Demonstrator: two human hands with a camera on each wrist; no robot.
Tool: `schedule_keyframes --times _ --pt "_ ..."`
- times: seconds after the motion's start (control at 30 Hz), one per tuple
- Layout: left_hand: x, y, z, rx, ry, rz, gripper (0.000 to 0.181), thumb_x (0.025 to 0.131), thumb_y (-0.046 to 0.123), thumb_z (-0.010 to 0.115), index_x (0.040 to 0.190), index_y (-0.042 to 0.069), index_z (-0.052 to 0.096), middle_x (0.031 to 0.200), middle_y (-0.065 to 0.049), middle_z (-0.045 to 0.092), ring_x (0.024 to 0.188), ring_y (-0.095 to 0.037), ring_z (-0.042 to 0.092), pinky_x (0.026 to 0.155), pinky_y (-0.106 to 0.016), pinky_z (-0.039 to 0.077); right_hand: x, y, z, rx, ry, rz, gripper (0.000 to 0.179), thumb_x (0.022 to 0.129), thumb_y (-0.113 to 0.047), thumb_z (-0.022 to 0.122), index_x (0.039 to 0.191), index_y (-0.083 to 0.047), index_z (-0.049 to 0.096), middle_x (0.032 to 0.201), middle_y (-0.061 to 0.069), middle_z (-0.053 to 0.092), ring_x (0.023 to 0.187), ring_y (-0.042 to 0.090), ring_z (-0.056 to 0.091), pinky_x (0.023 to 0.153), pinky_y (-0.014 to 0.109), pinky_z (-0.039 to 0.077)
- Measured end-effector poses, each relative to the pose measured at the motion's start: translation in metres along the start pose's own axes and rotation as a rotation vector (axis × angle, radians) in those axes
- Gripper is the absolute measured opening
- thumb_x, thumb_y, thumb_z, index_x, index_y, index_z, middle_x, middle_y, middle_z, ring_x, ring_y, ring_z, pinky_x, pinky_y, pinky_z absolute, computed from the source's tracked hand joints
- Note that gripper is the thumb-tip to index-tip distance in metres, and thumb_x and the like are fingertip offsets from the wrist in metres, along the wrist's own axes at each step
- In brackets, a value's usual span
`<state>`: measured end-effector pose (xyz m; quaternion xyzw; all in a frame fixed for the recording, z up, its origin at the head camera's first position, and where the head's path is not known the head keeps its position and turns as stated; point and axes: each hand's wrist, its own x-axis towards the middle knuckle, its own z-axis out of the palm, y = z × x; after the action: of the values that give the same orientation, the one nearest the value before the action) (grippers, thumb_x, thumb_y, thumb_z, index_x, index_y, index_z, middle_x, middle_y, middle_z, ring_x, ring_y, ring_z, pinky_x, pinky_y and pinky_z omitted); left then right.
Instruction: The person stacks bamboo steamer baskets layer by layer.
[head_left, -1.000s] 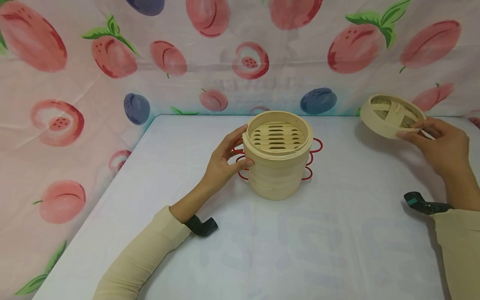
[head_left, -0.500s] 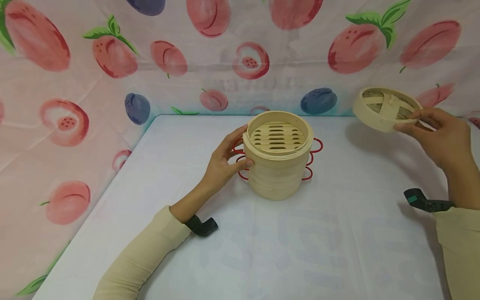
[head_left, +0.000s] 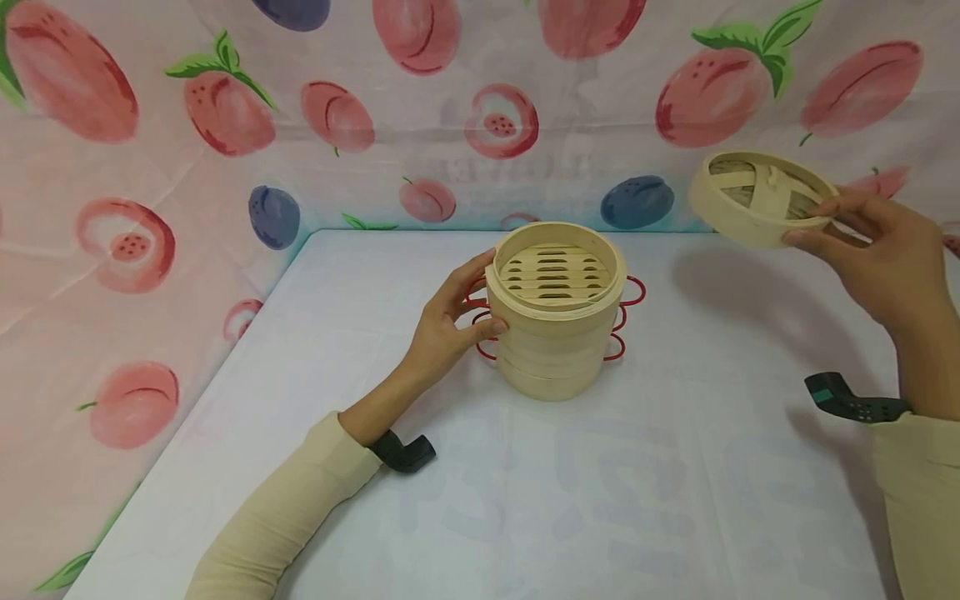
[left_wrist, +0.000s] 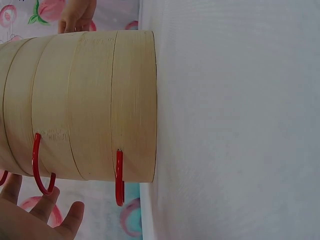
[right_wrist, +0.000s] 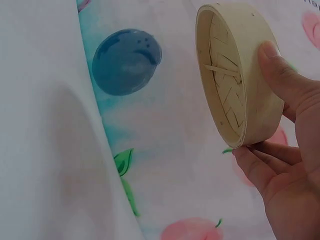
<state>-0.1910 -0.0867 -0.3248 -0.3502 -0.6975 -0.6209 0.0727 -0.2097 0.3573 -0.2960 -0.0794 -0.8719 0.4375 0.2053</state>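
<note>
A stack of bamboo steamer baskets (head_left: 555, 342) with red side handles stands upright on the white table. Its top is uncovered, and a slatted base shows inside the upper basket. My left hand (head_left: 453, 321) holds the stack's left side, thumb at the front and fingers reaching behind. In the left wrist view, the stacked tiers (left_wrist: 95, 105) and fingers (left_wrist: 45, 202) near the red handles appear. Off to the right, my right hand (head_left: 888, 250) pinches the rim of a round bamboo steamer lid (head_left: 761, 200), held tilted above the table. The right wrist view shows the lid's woven underside (right_wrist: 227, 82).
The white tabletop (head_left: 480, 500) spreads around the stack. Behind it and at the left hangs a fruit-printed cloth (head_left: 420, 108). A black wrist device (head_left: 405, 452) sits on the left wrist, another black device (head_left: 851, 400) on the right.
My right hand has raised the steamer lid and shifted it slightly left. My left hand and the steamer stack have stayed in place.
</note>
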Motion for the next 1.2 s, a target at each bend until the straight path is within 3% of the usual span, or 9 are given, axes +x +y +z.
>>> schedule_keyframes --times 0.2,0.37,0.6,0.87,1.2 --pt "-0.001 0.002 0.0 0.007 -0.003 -0.005 0.088 0.079 0.046 0.069 0.143 -0.001 0.033 0.148 -0.016 0.036 0.128 -0.026 0.043 0.096 -0.054 0.041 -0.006 -0.014 0.002 0.015 0.025 -0.126 0.026 0.086 -0.013 0.071 0.111 -0.012 0.063 0.145 0.002 0.043 0.125 0.012 0.047 0.092 0.018 0.04" --pt "-0.002 0.0 0.0 0.01 -0.007 -0.006 0.086 0.08 0.045 0.07 0.144 0.0 0.033 0.148 -0.014 0.037 0.128 -0.025 0.043 0.096 -0.053 0.041 -0.012 -0.025 0.005 0.082 0.025 -0.178 0.025 0.085 -0.008 0.072 0.11 -0.007 0.064 0.14 0.003 0.047 0.124 0.012 0.048 0.091 0.016 0.041" --pt "-0.002 -0.026 -0.004 0.009 -0.004 0.013 0.085 0.079 0.044 0.071 0.146 0.008 0.034 0.15 -0.007 0.035 0.129 -0.023 0.042 0.096 -0.051 0.042 -0.02 -0.041 0.009 0.098 0.016 -0.229 0.029 0.083 -0.003 0.073 0.112 -0.003 0.065 0.139 0.004 0.049 0.121 0.013 0.049 0.095 0.023 0.041" --pt "-0.001 -0.031 -0.005 0.023 -0.01 0.029 0.083 0.08 0.048 0.071 0.147 0.016 0.035 0.149 0.002 0.036 0.129 -0.021 0.042 0.097 -0.048 0.043 -0.025 -0.053 0.011 0.151 -0.007 -0.276 0.03 0.082 0.002 0.072 0.111 0.0 0.064 0.136 0.006 0.052 0.12 0.015 0.051 0.093 0.021 0.042" --pt "-0.002 -0.006 -0.002 -0.005 -0.01 0.016 0.087 0.079 0.045 0.07 0.144 0.001 0.033 0.148 -0.014 0.036 0.128 -0.026 0.043 0.096 -0.053 0.041 -0.033 -0.069 0.017 0.165 -0.06 -0.367 0.03 0.081 0.007 0.071 0.11 0.005 0.062 0.135 0.009 0.052 0.123 0.022 0.05 0.091 0.02 0.043"
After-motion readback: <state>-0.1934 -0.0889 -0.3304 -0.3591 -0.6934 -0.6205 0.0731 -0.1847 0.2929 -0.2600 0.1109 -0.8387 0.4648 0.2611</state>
